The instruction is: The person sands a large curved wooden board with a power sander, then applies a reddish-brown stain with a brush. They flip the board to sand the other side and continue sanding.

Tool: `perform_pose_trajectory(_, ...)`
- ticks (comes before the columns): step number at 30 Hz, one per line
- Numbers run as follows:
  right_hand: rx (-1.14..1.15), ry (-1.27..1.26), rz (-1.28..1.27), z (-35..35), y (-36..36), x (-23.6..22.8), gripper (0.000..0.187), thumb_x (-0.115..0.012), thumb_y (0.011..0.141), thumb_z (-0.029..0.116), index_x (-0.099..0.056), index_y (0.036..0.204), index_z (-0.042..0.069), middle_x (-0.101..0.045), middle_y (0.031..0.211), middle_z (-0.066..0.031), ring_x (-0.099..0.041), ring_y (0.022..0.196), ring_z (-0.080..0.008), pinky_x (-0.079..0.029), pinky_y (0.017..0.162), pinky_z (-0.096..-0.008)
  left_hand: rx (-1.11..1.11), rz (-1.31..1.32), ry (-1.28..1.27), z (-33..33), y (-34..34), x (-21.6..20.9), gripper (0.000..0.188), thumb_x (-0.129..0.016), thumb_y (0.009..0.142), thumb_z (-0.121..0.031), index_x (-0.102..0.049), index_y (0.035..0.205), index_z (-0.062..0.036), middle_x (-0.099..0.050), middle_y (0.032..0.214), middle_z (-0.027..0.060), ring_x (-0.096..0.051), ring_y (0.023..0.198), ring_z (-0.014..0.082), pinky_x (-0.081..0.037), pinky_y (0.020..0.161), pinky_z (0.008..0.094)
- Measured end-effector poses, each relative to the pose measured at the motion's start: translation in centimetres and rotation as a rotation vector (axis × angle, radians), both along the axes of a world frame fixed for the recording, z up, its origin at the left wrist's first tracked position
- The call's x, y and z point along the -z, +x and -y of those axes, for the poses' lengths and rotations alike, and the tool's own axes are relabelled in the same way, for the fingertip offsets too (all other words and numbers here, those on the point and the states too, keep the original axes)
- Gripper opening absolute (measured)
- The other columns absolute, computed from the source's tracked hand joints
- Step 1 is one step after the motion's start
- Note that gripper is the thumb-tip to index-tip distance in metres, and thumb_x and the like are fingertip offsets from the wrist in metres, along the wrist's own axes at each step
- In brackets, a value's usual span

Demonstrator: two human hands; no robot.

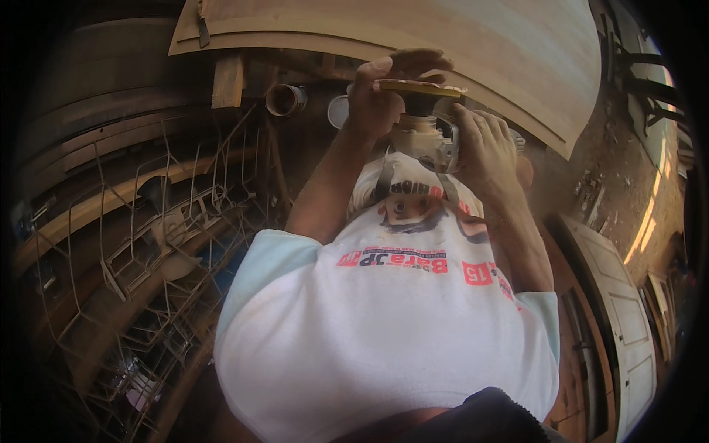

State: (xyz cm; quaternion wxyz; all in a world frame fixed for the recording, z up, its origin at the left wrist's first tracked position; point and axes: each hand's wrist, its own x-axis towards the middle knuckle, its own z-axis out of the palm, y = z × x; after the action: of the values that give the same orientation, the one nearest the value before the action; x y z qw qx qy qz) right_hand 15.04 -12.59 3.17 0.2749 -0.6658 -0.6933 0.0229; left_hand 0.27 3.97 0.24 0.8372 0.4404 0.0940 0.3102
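Observation:
My right hand is wrapped round the body of an angle grinder, held up in front of my chest. A round sanding disc with a yellowish edge sits on its head, seen almost edge-on. My left hand is at the left side of the disc, its fingers stretched out past the disc's far side. Whether those fingers touch the disc is hard to make out. Just beyond both hands lies a large pale wooden panel.
A wire rack fills the left side. Under the panel are a wooden post, an open can and a white round thing. To the right, a white panelled door leans. Debris covers the floor.

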Motion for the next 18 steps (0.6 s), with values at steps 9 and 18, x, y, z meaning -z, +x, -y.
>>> perform_pose_trajectory(9, 0.111, -0.240, -0.500, -0.6, -0.7, -1.5, 0.101, -0.094, 0.065, 0.024, -0.041, 0.150, 0.004, -0.066, 0.122, -0.0190, -0.064, 0.114, -0.0373, -0.054, 0.095, -0.0464, 0.075, -0.113, -0.121, -2.1, -0.9, -1.4, 0.059, -0.048, 0.108, -0.042, -0.056, 0.136, 0.0087, -0.068, 0.124, 0.0189, -0.067, 0.110, 0.0225, -0.053, 0.098, 0.0360)
perform_pose_trajectory(18, 0.246, -0.288, -1.125, -0.7, -1.5, -3.1, 0.093, -0.092, 0.068, 0.014, -0.042, 0.146, 0.003, -0.067, 0.126, -0.0144, -0.069, 0.110, -0.0257, -0.059, 0.094, -0.0397, 0.222, 0.126, -0.413, -4.6, -0.6, -3.8, 0.088, -0.028, 0.104, -0.070, -0.044, 0.149, 0.0045, -0.057, 0.143, 0.0226, -0.055, 0.134, 0.0286, -0.044, 0.111, 0.0450)
